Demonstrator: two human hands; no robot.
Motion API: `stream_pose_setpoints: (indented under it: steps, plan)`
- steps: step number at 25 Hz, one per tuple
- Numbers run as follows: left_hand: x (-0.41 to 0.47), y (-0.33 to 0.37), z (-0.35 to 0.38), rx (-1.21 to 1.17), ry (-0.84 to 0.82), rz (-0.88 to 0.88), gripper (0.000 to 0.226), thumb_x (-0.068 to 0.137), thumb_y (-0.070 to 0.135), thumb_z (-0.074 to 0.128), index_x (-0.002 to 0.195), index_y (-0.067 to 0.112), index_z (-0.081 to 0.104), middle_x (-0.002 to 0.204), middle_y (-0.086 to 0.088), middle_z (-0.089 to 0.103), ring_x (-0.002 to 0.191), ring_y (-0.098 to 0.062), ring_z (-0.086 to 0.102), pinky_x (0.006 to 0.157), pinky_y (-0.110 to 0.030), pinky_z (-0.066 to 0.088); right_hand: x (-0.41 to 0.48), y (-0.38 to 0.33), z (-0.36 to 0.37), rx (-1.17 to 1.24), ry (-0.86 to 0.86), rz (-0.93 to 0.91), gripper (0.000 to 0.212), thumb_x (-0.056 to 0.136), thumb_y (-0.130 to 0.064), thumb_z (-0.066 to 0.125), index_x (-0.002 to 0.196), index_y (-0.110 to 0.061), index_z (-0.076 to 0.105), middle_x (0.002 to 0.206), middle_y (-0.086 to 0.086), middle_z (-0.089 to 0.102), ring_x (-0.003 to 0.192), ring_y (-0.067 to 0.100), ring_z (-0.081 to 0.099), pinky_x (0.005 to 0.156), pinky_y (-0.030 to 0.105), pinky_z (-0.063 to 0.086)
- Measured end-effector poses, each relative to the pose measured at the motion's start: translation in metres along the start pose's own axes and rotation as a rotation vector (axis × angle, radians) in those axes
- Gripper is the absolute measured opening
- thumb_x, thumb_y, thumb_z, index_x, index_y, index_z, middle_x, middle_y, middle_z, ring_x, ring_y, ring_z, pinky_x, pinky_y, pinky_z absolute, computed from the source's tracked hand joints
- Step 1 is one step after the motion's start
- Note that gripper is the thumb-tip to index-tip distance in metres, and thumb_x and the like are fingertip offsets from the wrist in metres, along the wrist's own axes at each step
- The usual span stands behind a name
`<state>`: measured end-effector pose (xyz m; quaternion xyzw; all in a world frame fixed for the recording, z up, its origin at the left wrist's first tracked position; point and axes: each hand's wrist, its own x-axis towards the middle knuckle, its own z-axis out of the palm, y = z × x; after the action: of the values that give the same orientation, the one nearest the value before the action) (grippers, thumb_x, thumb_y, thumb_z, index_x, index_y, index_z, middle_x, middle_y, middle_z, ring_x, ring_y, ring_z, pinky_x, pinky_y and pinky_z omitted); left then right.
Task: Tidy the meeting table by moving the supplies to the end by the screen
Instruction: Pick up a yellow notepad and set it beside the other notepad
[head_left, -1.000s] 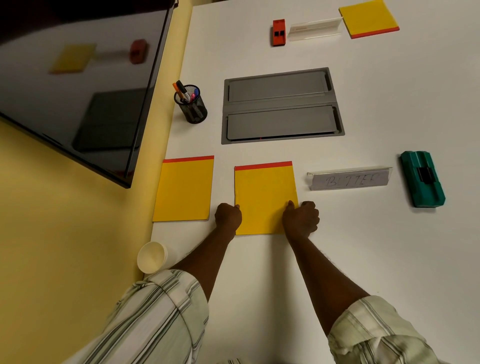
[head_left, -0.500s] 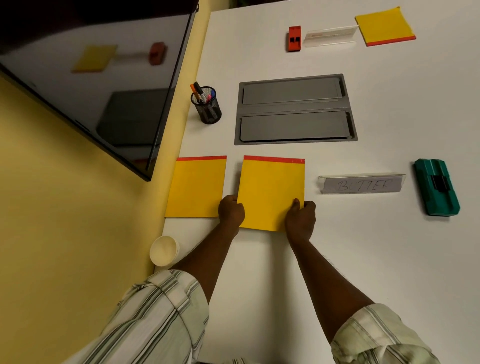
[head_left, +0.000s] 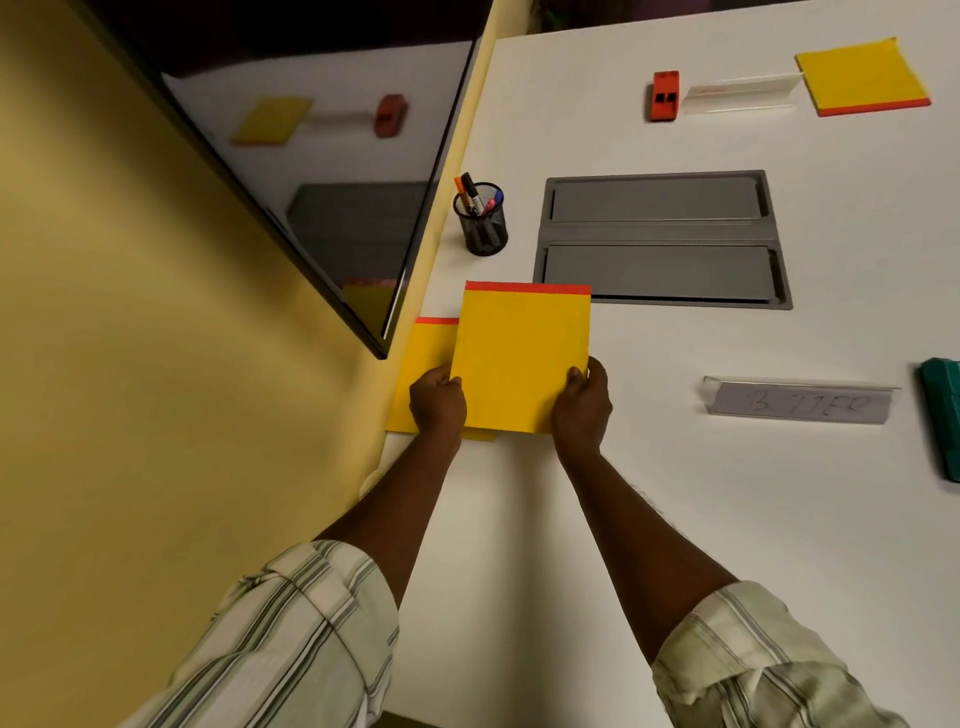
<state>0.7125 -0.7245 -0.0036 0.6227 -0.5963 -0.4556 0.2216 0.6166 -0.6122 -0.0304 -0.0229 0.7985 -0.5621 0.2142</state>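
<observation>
Both hands, left hand (head_left: 437, 399) and right hand (head_left: 581, 402), fingers clamped on its lower corners, have lifted the yellow pad (head_left: 521, 358) leftward, now overlapping the second pad (head_left: 422, 376) beside the screen (head_left: 332, 208), likely stacking them.

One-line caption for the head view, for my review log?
Both hands, left and right, hold a yellow notepad over a second pad near the screen.

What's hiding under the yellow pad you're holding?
Under the held yellow pad, gripped by the left hand and right hand, lies another yellow pad. Only its left part and red top strip show; the rest is covered.
</observation>
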Motion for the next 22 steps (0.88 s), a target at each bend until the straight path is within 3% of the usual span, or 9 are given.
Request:
stream_pose_setpoints:
  steps: [3, 7, 12, 16, 22]
  plan:
    - [0.018, -0.004, -0.016, 0.041, 0.017, -0.020, 0.034, 0.088, 0.004, 0.060, 0.121, -0.002, 0.060, 0.123, -0.019, 0.062, 0.111, -0.034, 0.058, 0.090, -0.037, 0.049, -0.005, -0.007, 0.023, 0.001, -0.032, -0.018, 0.033, 0.103, -0.025, 0.034, 0.130, -0.011, 0.048, 0.123, 0.013, 0.060, 0.110, 0.032, 0.056, 0.081, 0.032, 0.038]
    - [0.040, -0.017, -0.031, 0.195, -0.032, -0.085, 0.036, 0.093, 0.007, 0.053, 0.128, 0.000, 0.054, 0.129, -0.022, 0.057, 0.118, -0.039, 0.053, 0.099, -0.047, 0.046, -0.008, -0.005, 0.052, -0.039, -0.067, -0.010, 0.030, 0.103, -0.024, 0.033, 0.124, -0.011, 0.051, 0.115, 0.012, 0.063, 0.102, 0.031, 0.059, 0.077, 0.031, 0.040]
    - [0.059, -0.025, -0.035, 0.484, -0.151, -0.118, 0.040, 0.098, 0.016, 0.045, 0.131, -0.007, 0.046, 0.135, -0.025, 0.049, 0.123, -0.039, 0.047, 0.097, -0.040, 0.040, -0.004, 0.005, 0.077, -0.099, -0.125, 0.014, 0.027, 0.103, -0.024, 0.032, 0.117, -0.011, 0.051, 0.108, 0.010, 0.064, 0.096, 0.030, 0.060, 0.075, 0.033, 0.044]
    - [0.070, -0.030, -0.037, 0.504, -0.145, -0.146, 0.040, 0.098, 0.016, 0.045, 0.129, -0.009, 0.046, 0.132, -0.027, 0.050, 0.120, -0.040, 0.048, 0.096, -0.042, 0.042, -0.002, 0.010, 0.092, -0.104, -0.142, 0.045, 0.028, 0.103, -0.024, 0.031, 0.119, -0.010, 0.050, 0.109, 0.011, 0.063, 0.096, 0.031, 0.060, 0.075, 0.034, 0.044]
    - [0.074, -0.035, -0.035, 0.441, -0.139, -0.179, 0.051, 0.097, 0.017, 0.047, 0.142, -0.001, 0.032, 0.143, -0.021, 0.041, 0.129, -0.037, 0.042, 0.102, -0.041, 0.038, -0.003, 0.015, 0.105, -0.063, -0.159, 0.042, 0.030, 0.103, -0.023, 0.031, 0.124, -0.010, 0.049, 0.118, 0.011, 0.062, 0.104, 0.030, 0.060, 0.085, 0.036, 0.046]
